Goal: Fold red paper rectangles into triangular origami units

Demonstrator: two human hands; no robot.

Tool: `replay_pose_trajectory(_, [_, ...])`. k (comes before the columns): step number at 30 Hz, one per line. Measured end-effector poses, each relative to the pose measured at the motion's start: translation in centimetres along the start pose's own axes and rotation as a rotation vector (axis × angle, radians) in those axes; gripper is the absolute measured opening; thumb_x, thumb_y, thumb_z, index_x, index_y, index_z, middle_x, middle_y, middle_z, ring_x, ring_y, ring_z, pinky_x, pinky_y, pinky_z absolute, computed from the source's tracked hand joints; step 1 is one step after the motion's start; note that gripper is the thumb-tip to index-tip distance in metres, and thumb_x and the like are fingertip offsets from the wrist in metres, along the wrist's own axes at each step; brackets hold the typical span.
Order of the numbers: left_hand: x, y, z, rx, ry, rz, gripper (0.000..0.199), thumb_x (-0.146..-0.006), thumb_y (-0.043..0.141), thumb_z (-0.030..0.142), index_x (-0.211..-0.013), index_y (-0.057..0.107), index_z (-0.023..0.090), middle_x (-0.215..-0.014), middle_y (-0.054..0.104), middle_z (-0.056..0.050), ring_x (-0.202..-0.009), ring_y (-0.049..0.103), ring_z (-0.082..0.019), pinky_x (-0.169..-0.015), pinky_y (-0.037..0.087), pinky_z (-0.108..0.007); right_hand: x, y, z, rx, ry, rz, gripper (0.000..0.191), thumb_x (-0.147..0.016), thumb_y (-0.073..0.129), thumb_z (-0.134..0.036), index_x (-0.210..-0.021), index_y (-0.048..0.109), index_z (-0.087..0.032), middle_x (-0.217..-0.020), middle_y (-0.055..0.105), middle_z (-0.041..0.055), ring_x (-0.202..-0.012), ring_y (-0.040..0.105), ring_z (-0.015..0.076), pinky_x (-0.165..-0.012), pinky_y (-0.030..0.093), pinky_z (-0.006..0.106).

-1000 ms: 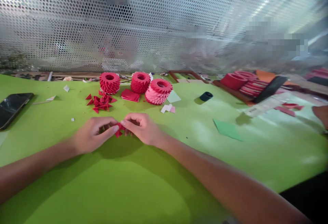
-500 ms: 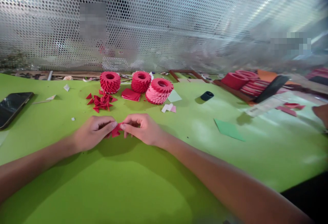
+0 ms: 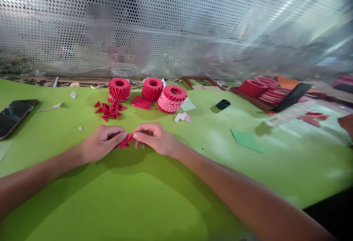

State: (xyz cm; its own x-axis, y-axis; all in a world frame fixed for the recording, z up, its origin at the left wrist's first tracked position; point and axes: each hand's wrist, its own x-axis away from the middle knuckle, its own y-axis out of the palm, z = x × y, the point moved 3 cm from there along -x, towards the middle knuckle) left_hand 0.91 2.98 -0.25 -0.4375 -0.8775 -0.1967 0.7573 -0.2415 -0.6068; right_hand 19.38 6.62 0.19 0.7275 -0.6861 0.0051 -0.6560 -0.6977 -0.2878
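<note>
My left hand (image 3: 102, 143) and my right hand (image 3: 154, 138) meet low over the green table, their fingertips pinching a small folded red paper piece (image 3: 125, 141) between them. Just beyond my hands lies a loose pile of red triangular paper units (image 3: 110, 110). Behind it stand two round red rings (image 3: 119, 89) (image 3: 152, 89) built from folded units, and a ring shaded pink and red (image 3: 171, 99). A small stack of red paper (image 3: 141, 102) sits between them.
A black phone (image 3: 15, 118) lies at the left of the green table (image 3: 176, 204). A dark cylinder (image 3: 223, 104) and a green paper sheet (image 3: 246, 140) lie to the right. A tray of red rings (image 3: 252, 88) stands back right. Another person's hand (image 3: 346, 123) enters at the right edge.
My hands stay together on the red paper piece, with only small finger shifts. The whole view has drifted slightly as my head moves.
</note>
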Motion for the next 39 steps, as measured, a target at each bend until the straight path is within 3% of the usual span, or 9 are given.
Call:
replay_pose_trajectory(5, [-0.07,0.02,0.1,-0.005,-0.006,-0.011,0.042,-0.099,0.044,0.04,-0.067,0.058,0.016,-0.054,0.052,0.003,-0.045,0.045,-0.009,-0.043,0.032,-0.019,0.11,-0.02,-0.15,0.066,-0.006,0.027,0.027,-0.089,0.063,-0.04,-0.092,0.071,-0.014,-0.075,0.071,0.0045,-0.057,0.055,0.0101,-0.052,0.042,0.022])
replay_pose_trajectory(11, [0.09,0.01,0.25,-0.052,-0.004,-0.023,0.042,-0.098,0.044,0.039,-0.068,0.061,0.016,-0.055,0.055,0.002,-0.046,0.047,-0.009,-0.044,0.032,-0.02,-0.04,-0.05,0.06,0.062,-0.021,0.073,0.023,-0.085,0.067,-0.036,-0.08,0.07,-0.014,-0.07,0.068,0.0025,-0.055,0.051,0.0087,-0.048,0.036,0.02])
replay_pose_trajectory(15, [0.11,0.22,0.36,-0.119,-0.004,-0.033,0.039,-0.097,0.044,0.036,-0.072,0.065,0.015,-0.058,0.06,0.0,-0.046,0.048,-0.009,-0.044,0.03,-0.02,-0.08,-0.06,0.05,0.081,0.001,0.002,0.02,-0.085,0.065,-0.033,-0.08,0.069,-0.014,-0.072,0.068,0.0028,-0.057,0.054,0.0094,-0.051,0.038,0.02])
replay_pose_trajectory(18, [0.09,0.44,0.37,-0.137,-0.03,-0.056,0.038,-0.096,0.045,0.036,-0.071,0.066,0.015,-0.057,0.062,0.0,-0.044,0.047,-0.009,-0.042,0.028,-0.019,0.01,-0.02,-0.21,0.139,0.011,-0.053,0.025,-0.089,0.062,-0.037,-0.08,0.069,-0.014,-0.071,0.067,0.0023,-0.056,0.053,0.0093,-0.051,0.037,0.021])
replay_pose_trajectory(22, [0.09,0.56,0.31,-0.163,-0.073,-0.077,0.038,-0.096,0.044,0.037,-0.072,0.065,0.015,-0.059,0.061,0.0,-0.047,0.048,-0.01,-0.045,0.029,-0.02,0.06,-0.03,-0.47,0.292,0.002,-0.004,0.033,-0.091,0.059,-0.042,-0.073,0.066,-0.015,-0.063,0.062,0.0001,-0.051,0.046,0.0079,-0.049,0.033,0.021])
replay_pose_trajectory(32, [-0.19,0.03,-0.05,-0.002,-0.182,-0.014,0.041,-0.094,0.043,0.048,-0.077,0.061,0.016,-0.062,0.054,0.002,-0.054,0.048,-0.012,-0.049,0.033,-0.023,0.14,0.19,-0.51,0.258,-0.025,0.126,0.034,-0.097,0.05,-0.045,-0.085,0.065,-0.016,-0.077,0.069,0.0033,-0.056,0.053,0.0098,-0.052,0.037,0.022])
replay_pose_trajectory(39, [-0.42,-0.1,0.14,-0.031,-0.184,0.041,0.039,-0.093,0.044,0.046,-0.072,0.059,0.017,-0.06,0.053,0.002,-0.053,0.047,-0.012,-0.05,0.032,-0.024,0.01,0.52,-0.45,0.26,-0.019,0.05,0.026,-0.091,0.06,-0.043,-0.089,0.066,-0.017,-0.075,0.068,0.0008,-0.061,0.055,0.0102,-0.055,0.038,0.021])
